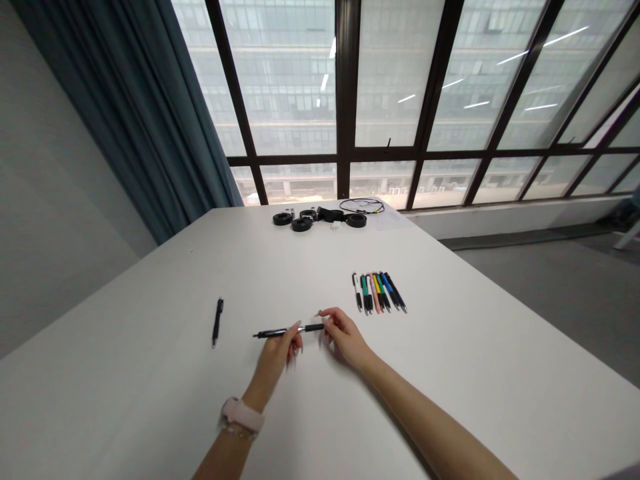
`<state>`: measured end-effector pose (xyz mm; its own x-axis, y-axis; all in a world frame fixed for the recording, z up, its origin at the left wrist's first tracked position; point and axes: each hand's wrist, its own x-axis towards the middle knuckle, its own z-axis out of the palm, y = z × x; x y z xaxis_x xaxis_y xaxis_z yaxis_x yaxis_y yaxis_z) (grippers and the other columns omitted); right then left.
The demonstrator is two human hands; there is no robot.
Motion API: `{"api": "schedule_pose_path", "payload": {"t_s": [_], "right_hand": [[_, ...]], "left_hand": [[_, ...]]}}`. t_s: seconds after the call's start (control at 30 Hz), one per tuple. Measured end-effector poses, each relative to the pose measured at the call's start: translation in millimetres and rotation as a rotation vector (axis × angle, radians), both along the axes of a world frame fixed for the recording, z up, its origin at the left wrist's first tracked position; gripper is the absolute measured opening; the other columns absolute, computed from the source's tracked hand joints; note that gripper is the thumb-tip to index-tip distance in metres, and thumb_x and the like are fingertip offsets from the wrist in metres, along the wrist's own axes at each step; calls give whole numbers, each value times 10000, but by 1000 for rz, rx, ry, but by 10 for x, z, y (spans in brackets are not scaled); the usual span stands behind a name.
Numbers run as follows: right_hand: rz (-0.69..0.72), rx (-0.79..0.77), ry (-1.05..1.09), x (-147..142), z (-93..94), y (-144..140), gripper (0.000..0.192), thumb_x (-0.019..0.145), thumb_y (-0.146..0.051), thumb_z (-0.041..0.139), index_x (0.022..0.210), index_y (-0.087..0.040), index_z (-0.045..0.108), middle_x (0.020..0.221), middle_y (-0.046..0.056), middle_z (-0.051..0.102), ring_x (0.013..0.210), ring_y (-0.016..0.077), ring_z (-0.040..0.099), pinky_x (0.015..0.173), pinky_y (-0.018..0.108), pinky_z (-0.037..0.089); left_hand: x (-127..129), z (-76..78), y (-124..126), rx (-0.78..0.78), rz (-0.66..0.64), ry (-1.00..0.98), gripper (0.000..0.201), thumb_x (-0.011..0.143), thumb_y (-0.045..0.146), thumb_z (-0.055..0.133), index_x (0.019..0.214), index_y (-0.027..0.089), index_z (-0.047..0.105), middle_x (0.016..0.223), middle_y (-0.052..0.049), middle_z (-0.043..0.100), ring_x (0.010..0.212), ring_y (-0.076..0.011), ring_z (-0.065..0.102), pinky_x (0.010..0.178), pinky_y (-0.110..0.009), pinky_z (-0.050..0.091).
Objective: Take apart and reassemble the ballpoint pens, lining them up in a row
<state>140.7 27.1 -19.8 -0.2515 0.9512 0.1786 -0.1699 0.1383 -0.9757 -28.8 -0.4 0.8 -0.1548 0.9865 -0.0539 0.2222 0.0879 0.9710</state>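
Black pen [275,332], one: held crosswise above the tabletop [300,273], between its left and right edges; left hand [280,348] gripping the barrel, right hand [347,340] pinching the right end. Second pen [217,323], black: lying toward the left edge. Assorted pens [376,293], one row: toward the right edge. Black rolls [301,225], several: near the far edge
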Motion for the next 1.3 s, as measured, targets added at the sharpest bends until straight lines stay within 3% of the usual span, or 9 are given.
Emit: {"api": "schedule_pose_path", "payload": {"t_s": [0.17, 0.5, 0.67, 0.83, 0.93, 1.13, 1.3], "right_hand": [[-10, -16, 18, 5, 36, 1, 272, 786, -412, 591, 937, -188, 621, 642, -39, 487, 589, 113, 452, 582, 241, 355], [-52, -17, -146, 3, 41, -3, 345, 795, -497, 569, 763, -159, 630, 590, -31, 509, 545, 103, 444, 552, 233, 356], [-16, -35, -193, 9, 86, -28, 378, 777, -529, 579, 737, -157, 628, 554, -40, 482, 526, 99, 430, 520, 222, 329], [-46, -15, -209, 11, 77, -27, 364, 764, -522, 596, 709, -162, 595, 548, -48, 463, 516, 96, 408, 507, 221, 315], [-81, -6, -232, 12, 64, -24, 353, 766, -514, 598, 689, -170, 567, 541, -54, 450, 515, 97, 401, 508, 221, 311], [-161, 10, -233, 32, 60, -25, 343, 786, -503, 585, 678, -180, 550, 542, -54, 449, 500, 99, 405, 494, 221, 314], [-229, -14, -199, 68, 100, -34, 367, 814, -534, 540, 703, -185, 559, 547, -49, 457, 490, 107, 413, 483, 226, 320]], "left_hand": [[9, 32, -7, 0, 28, -60, 495, 673, 621, 545, 456, 176, 533, 441, 20, 468, 410, -92, 402, 431, -223, 332], [-33, -7, 21, 8, 93, -141, 490, 655, 614, 580, 473, 160, 549, 462, 10, 498, 432, -91, 410, 444, -221, 322], [-7, -68, 26, 17, 117, -212, 538, 684, 669, 539, 620, 138, 600, 495, 16, 511, 429, -92, 416, 430, -220, 319], [51, -50, 1, 84, -1, -173, 466, 668, 570, 646, 880, 158, 606, 607, 35, 560, 463, -87, 455, 433, -203, 333], [53, -41, 4, 104, -32, -137, 438, 648, 521, 682, 892, 165, 605, 651, 22, 583, 539, -102, 520, 471, -203, 367], [8, -50, 64, 90, 151, -246, 501, 580, 558, 694, 861, 156, 594, 598, 27, 561, 524, -115, 538, 430, -206, 354], [-63, -55, 72, 119, 290, -348, 500, 587, 561, 700, 863, 158, 596, 695, 14, 582, 599, -114, 555, 447, -194, 373]]}}
